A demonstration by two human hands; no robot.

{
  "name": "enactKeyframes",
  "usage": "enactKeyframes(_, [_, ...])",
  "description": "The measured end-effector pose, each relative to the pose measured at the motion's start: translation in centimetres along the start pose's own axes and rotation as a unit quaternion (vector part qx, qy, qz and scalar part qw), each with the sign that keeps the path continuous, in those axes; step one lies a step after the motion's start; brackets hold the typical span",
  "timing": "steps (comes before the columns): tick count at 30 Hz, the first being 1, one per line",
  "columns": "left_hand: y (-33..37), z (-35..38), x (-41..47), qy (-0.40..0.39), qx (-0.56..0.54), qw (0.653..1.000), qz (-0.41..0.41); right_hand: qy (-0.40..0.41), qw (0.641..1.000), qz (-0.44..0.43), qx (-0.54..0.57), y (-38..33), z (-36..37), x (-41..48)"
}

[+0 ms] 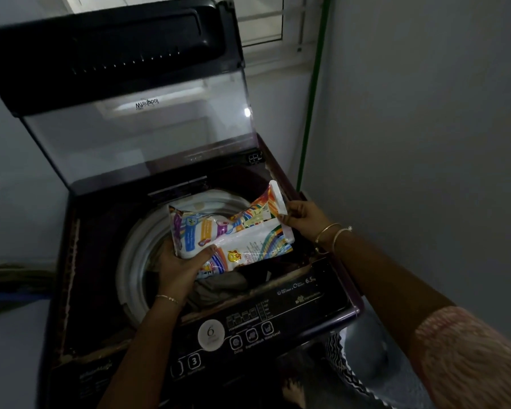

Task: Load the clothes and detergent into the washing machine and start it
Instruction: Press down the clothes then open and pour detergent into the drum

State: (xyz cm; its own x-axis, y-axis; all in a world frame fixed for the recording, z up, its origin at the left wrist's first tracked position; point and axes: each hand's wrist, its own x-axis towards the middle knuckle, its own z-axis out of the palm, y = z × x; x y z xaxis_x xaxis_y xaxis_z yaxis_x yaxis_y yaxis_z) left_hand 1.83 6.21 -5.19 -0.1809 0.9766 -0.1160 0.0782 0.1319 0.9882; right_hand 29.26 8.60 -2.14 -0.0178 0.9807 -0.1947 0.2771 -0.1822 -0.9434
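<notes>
While we hold the detergent packet (233,231) over the open drum (136,255) of the top-load washing machine (80,290), our left hand (180,267) cups it from beneath at its near end, thumb curled over the top face, so the weight rests in the palm. Our right hand (301,216) pinches the packet's far, upturned corner between thumb and fingers, which looks like a grip meant to steady or open the sealed end; we cannot tell whether the packet is already torn. Keeping it above the tub seems sensible, since any powder that spills would fall onto the load and not the machine's top.

Clothes (219,286) already lie inside the drum, dark and grey fabric showing just below the packet, so by our judgement the loading is done and the detergent step is in hand; starting the machine remains.

For room, the glass lid (136,134) stands raised behind the opening, leaving the space above the tub free. The control panel (257,326) runs along the near edge, just under our left wrist. A wall (425,143) stands close on the right, beside our right forearm, so that arm has little sideways room. The packet's right corner hangs over the machine's dark right rim, so tipping it toward the drum's middle looks the safer pour.
</notes>
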Motion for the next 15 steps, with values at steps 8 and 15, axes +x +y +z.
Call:
enactKeyframes(8, [1.2,-0.3,0.6,0.003,0.050,0.999,0.019,0.027,0.999,-0.010,-0.031,-0.1,0.2,-0.2])
enactKeyframes(15, [2.6,-0.2,1.1,-0.001,0.075,0.996,0.037,0.036,0.999,-0.012,-0.038,-0.4,0.1,-0.2])
